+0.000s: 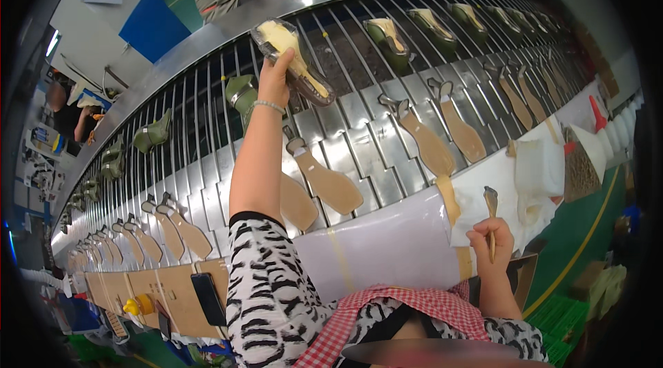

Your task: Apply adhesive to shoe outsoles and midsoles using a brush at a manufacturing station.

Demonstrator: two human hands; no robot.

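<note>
A shoe (281,36) is gripped in the fingers of the left hand (277,78); a brush (491,206) is pinched by the right hand (494,245). If held loosely, the shoe could be dropped on the metal bars (207,112) under the left fingers.

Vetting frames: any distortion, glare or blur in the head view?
Head view: fisheye bows the metal ledge, corners go black; head view: glare whitens the conveyor plates; head view: blurred patch at the lower edge, while the brush in the right hand reads fairly sharp.
</note>
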